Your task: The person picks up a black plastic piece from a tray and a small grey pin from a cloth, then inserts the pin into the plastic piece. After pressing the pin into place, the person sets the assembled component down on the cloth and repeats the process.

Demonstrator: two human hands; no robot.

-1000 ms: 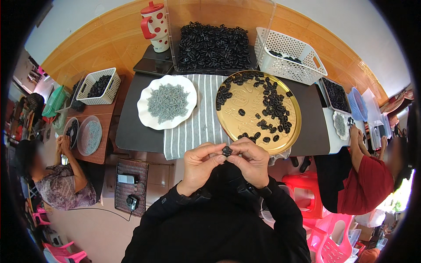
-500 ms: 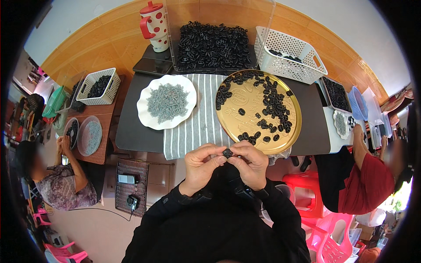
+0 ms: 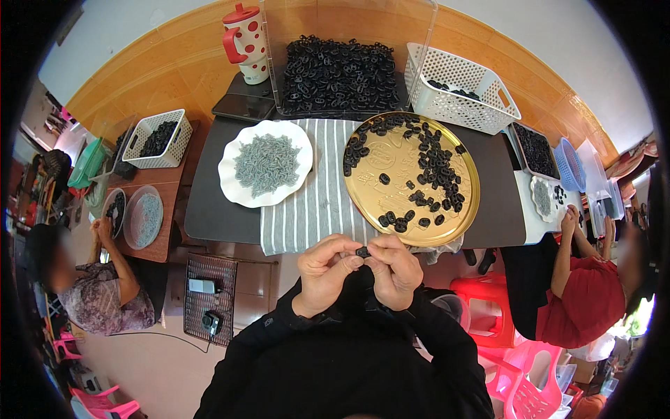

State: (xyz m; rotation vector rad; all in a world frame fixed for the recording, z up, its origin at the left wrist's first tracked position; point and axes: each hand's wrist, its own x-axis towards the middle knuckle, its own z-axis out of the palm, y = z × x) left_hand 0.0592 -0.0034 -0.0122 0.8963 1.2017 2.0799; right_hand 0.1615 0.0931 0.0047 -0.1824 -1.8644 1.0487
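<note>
Between the fingertips of my left hand (image 3: 324, 274) and my right hand (image 3: 394, 271) is a small black oval plastic part (image 3: 362, 252). Both hands pinch it, just in front of the table's near edge. Beyond my right hand lies a round gold tray (image 3: 380, 199) with many similar black oval parts (image 3: 436, 164) scattered over it. Farther off on the left, a white scalloped plate (image 3: 229, 188) holds a heap of small grey pieces (image 3: 266, 165), too small to make out exactly. A grey striped cloth (image 3: 317, 209) lies between plate and tray.
A clear bin (image 3: 276, 84) heaped with black parts stands at the back. Beside it are a white perforated basket (image 3: 460, 105), a dotted tumbler (image 3: 248, 45) and a dark phone (image 3: 243, 106). One person (image 3: 105, 293) works at the left, another (image 3: 583, 293) at the right.
Both my hands have drawn slightly toward me, still pinching the black part. At the right, the other person's hands have shifted back from the white plate.
</note>
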